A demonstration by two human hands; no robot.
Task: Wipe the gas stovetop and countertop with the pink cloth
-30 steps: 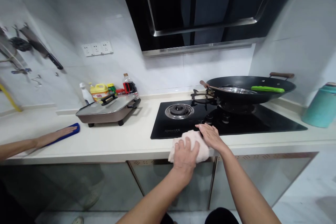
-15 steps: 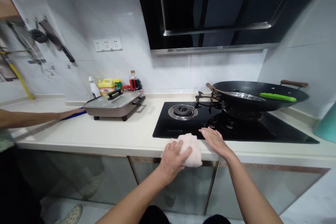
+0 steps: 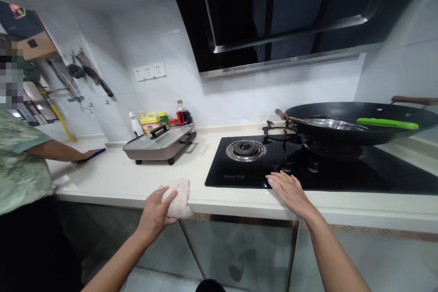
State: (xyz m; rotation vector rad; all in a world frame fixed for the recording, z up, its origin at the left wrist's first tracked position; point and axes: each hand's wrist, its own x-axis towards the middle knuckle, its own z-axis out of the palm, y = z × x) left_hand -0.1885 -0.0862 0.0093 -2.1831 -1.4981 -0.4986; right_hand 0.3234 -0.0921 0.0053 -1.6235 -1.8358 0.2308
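Looks mid-wipe from my end, can't tell how much is done or left: left hand (image 3: 154,214) gripping the pale pink cloth (image 3: 179,198) on the countertop (image 3: 112,178) near its front edge, right hand (image 3: 290,193) open by the gas cooktop (image 3: 221,166).

Glossy white tile wall (image 3: 232,96) is carrying three white sockets in a row (image 3: 149,71); slanted black glass range hood (image 3: 290,9) is overhanging; greyish glass cabinet doors (image 3: 270,251) are standing below, pale floor (image 3: 157,281) showing beneath
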